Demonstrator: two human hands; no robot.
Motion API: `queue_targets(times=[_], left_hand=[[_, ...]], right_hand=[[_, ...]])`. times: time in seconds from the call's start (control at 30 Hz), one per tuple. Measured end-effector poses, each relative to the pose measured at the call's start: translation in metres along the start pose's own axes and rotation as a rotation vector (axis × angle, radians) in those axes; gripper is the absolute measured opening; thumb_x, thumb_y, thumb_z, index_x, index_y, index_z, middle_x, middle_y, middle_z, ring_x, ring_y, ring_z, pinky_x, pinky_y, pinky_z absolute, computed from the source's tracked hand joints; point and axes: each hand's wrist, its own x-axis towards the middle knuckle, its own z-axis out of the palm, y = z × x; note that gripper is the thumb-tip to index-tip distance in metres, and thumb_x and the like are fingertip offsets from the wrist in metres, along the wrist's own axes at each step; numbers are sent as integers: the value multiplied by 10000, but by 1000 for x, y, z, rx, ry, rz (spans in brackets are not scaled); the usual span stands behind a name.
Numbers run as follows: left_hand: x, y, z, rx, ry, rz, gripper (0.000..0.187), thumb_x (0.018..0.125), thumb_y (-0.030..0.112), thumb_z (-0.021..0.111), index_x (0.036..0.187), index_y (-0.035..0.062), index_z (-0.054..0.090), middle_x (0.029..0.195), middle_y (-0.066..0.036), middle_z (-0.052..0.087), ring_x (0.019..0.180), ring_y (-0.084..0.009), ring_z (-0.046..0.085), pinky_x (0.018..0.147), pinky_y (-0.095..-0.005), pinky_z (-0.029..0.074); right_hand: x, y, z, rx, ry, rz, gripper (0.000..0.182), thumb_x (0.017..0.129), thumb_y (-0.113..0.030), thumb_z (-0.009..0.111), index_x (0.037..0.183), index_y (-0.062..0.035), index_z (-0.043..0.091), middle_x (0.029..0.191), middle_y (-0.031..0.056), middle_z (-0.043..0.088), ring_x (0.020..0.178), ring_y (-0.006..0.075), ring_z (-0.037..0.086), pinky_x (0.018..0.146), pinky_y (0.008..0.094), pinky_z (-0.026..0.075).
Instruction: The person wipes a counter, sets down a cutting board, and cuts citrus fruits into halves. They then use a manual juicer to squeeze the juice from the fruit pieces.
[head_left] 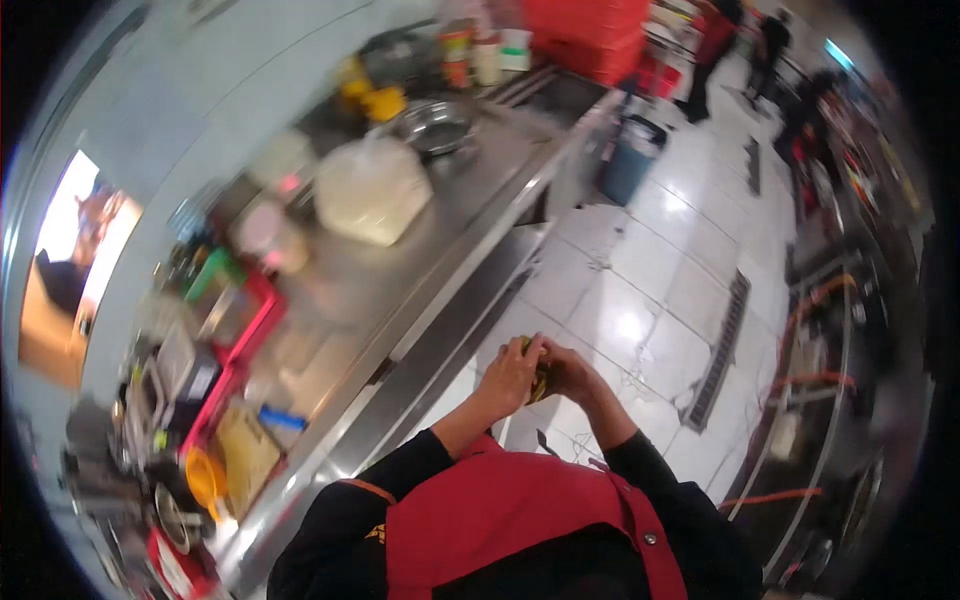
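Observation:
In front of my red apron (510,515), my two hands meet around a small dark green and yellow object (541,384). My left hand (507,381) closes on it from the left, fingers over its top. From the right, my right hand (570,374) wraps it. Most of the object is covered by fingers and blurred, so its kind does not show. Both hands are over the aisle floor, apart from the steel counter (345,290). On that counter sit a clear plastic bag of pale contents (375,190) and a metal bowl (437,128).
A pink-red tray (262,318), a cutting board (246,455), an orange strainer (205,478) and a blue-handled tool (283,418) lie on the near counter. Red crates (585,40) and a blue-grey bin (632,160) stand farther on. Racks (835,380) line the right; people stand down the tiled aisle.

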Motion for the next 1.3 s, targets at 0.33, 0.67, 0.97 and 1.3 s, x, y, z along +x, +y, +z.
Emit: queue_targets(times=[0.33, 0.67, 0.97, 1.3], left_hand=[[238, 23, 48, -5, -286, 291, 683, 705, 17, 600, 1325, 6, 314, 1108, -238, 474, 1016, -400, 488, 867, -432, 434], [473, 67, 44, -84, -343, 599, 629, 720, 43, 607, 1282, -16, 329, 1115, -201, 499, 996, -377, 491, 857, -416, 436], [812, 86, 55, -20, 40, 512, 816, 667, 6, 663, 1377, 95, 269, 1203, -243, 435, 1081, -391, 438, 915, -436, 384], [769, -49, 175, -45, -207, 2, 589, 754, 181, 616, 1290, 66, 402, 1107, -243, 441, 1079, -398, 413, 913, -490, 364]], right_hand=[[14, -126, -138, 178, 287, -159, 494, 766, -202, 488, 1251, -144, 410, 1235, 108, 458, 1084, 306, 495, 839, 547, 443], [37, -294, -233, 342, 436, -506, 505, 725, -224, 498, 1218, -128, 446, 1167, 95, 504, 1061, 289, 515, 781, 502, 485], [156, -604, -424, 146, 341, -710, 431, 773, -422, 471, 1105, -154, 532, 1174, 88, 529, 1072, 288, 522, 812, 553, 450], [383, -789, -754, -923, 667, -598, 414, 710, -380, 577, 1030, -118, 567, 1010, 67, 527, 986, 230, 477, 771, 424, 426]])
